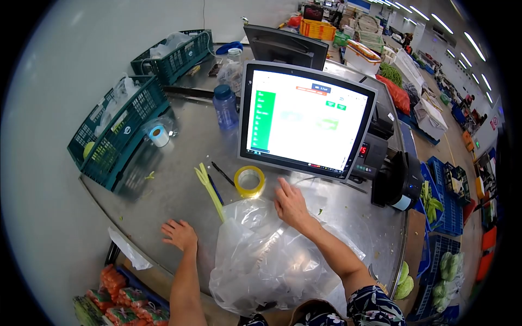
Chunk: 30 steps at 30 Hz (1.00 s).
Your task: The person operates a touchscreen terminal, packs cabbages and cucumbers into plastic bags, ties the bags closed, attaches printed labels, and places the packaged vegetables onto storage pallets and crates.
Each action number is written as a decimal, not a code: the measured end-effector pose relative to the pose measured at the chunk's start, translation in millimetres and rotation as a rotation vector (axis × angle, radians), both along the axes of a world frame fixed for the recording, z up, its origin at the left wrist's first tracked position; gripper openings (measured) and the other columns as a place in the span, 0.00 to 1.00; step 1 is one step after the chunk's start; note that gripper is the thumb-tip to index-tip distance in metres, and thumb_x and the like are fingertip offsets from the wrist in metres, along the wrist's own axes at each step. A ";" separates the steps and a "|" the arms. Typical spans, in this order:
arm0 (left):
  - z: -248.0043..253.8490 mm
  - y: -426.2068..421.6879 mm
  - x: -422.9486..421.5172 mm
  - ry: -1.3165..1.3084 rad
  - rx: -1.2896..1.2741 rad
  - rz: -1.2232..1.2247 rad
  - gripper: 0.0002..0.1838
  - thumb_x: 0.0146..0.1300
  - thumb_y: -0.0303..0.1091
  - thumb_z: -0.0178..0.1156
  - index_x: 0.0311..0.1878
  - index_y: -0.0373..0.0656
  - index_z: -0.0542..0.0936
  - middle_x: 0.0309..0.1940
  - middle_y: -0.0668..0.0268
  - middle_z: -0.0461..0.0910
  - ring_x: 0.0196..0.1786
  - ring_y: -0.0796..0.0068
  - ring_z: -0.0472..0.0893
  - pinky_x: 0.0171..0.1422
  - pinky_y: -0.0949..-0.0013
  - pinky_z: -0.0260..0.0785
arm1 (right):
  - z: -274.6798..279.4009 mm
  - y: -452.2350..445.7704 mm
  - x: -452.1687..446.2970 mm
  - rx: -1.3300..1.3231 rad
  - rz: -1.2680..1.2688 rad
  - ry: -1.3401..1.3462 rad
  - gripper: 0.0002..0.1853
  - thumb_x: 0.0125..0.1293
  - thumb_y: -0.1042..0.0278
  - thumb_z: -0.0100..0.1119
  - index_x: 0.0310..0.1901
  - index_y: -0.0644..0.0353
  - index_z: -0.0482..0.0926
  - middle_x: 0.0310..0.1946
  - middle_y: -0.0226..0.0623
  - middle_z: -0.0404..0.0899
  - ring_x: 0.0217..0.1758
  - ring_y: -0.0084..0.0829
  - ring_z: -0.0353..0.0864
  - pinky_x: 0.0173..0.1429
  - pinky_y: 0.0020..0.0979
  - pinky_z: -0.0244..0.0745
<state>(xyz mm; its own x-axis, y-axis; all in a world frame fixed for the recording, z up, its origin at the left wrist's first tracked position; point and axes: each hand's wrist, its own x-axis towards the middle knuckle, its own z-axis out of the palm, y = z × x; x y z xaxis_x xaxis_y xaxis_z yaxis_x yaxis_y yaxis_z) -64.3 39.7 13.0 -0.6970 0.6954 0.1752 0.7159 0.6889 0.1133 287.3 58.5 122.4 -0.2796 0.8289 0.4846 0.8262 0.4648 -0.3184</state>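
Crates [133, 122] stood at the far left, apparently to keep their contents beside the work surface. Label roll [159, 137] stood just right of them, likely for ready access. Left hand [181, 235] was palm down, fingers spread, on the metal table [179, 201]; it gripped nothing and probably steadied the person. Green stalks [209, 186] pointed away from the person, near ends against the plastic bag [255, 261]. Tape roll [250, 193] lay flat, a position that presumably prevented rolling. The bag lay near centre, between the forearms. Right hand [292, 206] was open, fingers extended toward the monitor [307, 122], with nothing gripped; contact with the bag below could not be determined. The monitor faced the person, presumably for legibility.
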 end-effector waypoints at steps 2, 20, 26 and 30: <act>1.0 0.1 0.9 -0.003 -0.007 0.002 0.25 0.69 0.45 0.44 0.63 0.39 0.63 0.68 0.48 0.57 0.72 0.52 0.53 0.68 0.35 0.45 | -3.1 -3.9 -3.7 0.018 0.019 0.012 0.13 0.52 0.75 0.61 0.40 0.62 0.72 0.57 0.50 0.68 0.41 0.44 0.74 0.47 0.41 0.69; -6.5 0.9 -2.4 0.023 0.015 -0.008 0.24 0.69 0.44 0.44 0.62 0.39 0.64 0.67 0.48 0.57 0.72 0.52 0.53 0.68 0.34 0.46 | -29.3 -46.4 -27.8 -0.105 0.254 0.019 0.05 0.54 0.73 0.61 0.29 0.62 0.75 0.33 0.38 0.75 0.34 0.40 0.74 0.41 0.37 0.69; -5.1 0.7 -0.6 0.023 0.037 -0.002 0.24 0.69 0.44 0.44 0.62 0.39 0.64 0.67 0.49 0.58 0.72 0.52 0.53 0.68 0.35 0.46 | -33.2 -59.2 -32.1 -0.113 0.291 0.040 0.04 0.54 0.72 0.61 0.28 0.61 0.75 0.30 0.37 0.74 0.33 0.39 0.73 0.39 0.37 0.68; 1.6 -0.2 2.6 -0.001 0.030 -0.006 0.24 0.69 0.44 0.45 0.62 0.39 0.64 0.66 0.49 0.58 0.72 0.53 0.53 0.68 0.35 0.46 | -32.9 -73.0 -33.0 -0.144 0.327 0.014 0.04 0.54 0.72 0.60 0.29 0.61 0.75 0.33 0.38 0.74 0.34 0.39 0.73 0.40 0.37 0.68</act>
<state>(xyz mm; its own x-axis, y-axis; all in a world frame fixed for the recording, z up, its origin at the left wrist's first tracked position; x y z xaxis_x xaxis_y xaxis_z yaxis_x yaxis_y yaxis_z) -61.7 39.6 14.7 -0.6929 0.6940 0.1954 0.7199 0.6810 0.1340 254.3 -14.5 89.5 -0.5355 0.7566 0.3752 0.6360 0.6536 -0.4103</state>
